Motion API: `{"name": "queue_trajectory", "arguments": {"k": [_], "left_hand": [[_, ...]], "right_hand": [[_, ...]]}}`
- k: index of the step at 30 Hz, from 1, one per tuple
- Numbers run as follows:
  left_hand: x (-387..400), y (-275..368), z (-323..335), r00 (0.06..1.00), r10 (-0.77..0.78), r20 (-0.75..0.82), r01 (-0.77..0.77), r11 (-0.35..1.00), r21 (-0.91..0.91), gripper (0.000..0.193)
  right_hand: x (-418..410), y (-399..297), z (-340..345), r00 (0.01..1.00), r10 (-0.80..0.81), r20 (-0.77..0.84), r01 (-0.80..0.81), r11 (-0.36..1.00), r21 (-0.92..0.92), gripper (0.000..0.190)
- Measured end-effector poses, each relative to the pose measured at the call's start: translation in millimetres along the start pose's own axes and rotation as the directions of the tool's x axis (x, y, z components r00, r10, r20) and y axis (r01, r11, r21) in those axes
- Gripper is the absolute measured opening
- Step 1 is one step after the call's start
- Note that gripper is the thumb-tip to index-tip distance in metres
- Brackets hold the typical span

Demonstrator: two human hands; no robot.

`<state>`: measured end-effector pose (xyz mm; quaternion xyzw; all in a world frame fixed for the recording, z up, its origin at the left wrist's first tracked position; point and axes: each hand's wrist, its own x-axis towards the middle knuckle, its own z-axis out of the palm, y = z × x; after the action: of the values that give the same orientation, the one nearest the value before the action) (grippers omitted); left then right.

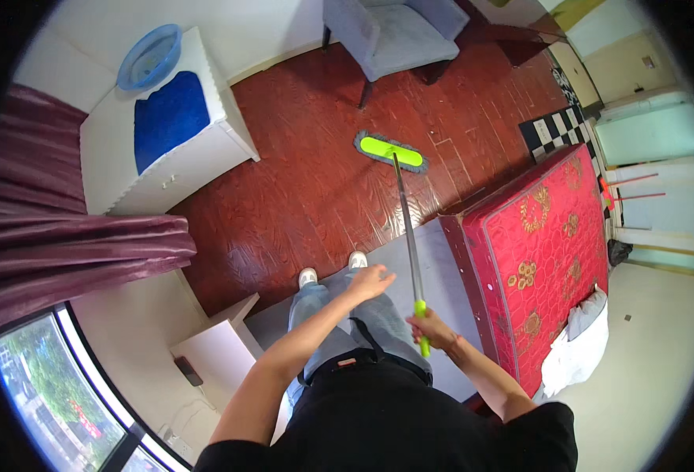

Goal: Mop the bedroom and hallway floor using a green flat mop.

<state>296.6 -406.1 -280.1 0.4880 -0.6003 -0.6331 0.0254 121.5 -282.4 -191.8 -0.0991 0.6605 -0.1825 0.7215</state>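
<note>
My right hand [433, 330] is closed around the green grip of a flat dust mop [407, 218]. The mop's metal pole slants away to a lime-green head plate [391, 151] with a grey fringed pad, which lies on the reddish wooden floor [299, 153]. In front of my thigh, apart from the pole, my left hand [371, 282] is empty with its fingers loosely bent and the thumb side away from them. My feet in white shoes [307, 277] stand at the border of a grey mat [441, 259].
On the right is a bed with a red patterned mattress [535, 248] and a white pillow [580, 342]. A grey armchair [406, 35] stands ahead. To the left are a white cabinet [199, 171] bearing a blue basin [149, 56] and blue cloth [173, 118], plus a purple curtain [87, 248].
</note>
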Motion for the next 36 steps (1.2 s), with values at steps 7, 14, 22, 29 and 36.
{"name": "queue_trajectory", "arguments": {"k": [7, 14, 22, 29, 36], "left_hand": [[22, -7, 89, 0.912, -0.111, 0.396, 0.228, 0.938, -0.262, 0.103], [12, -64, 92, 0.795, -0.582, 0.173, 0.551, 0.573, -0.607, 0.087], [27, -186, -17, 0.465, -0.762, -0.45, 0.299, 0.614, -0.731, 0.057], [-41, -244, -180, 0.451, -0.831, -0.324, 0.331, 0.493, -0.804, 0.074], [-72, -268, -146, 0.359, -0.894, -0.267, 0.313, 0.385, -0.868, 0.057]], "right_hand": [[-99, 40, -37, 0.984, 0.164, 0.07, -0.148, 0.971, -0.189, 0.031], [-85, 5, -32, 0.947, 0.256, 0.194, -0.059, 0.734, -0.677, 0.04], [24, -105, 111, 0.914, 0.264, 0.309, 0.24, 0.263, -0.934, 0.039], [108, -114, 261, 0.864, 0.3, 0.405, 0.336, 0.258, -0.906, 0.037], [86, -71, 261, 0.848, 0.295, 0.441, 0.352, 0.31, -0.883, 0.038]]}}
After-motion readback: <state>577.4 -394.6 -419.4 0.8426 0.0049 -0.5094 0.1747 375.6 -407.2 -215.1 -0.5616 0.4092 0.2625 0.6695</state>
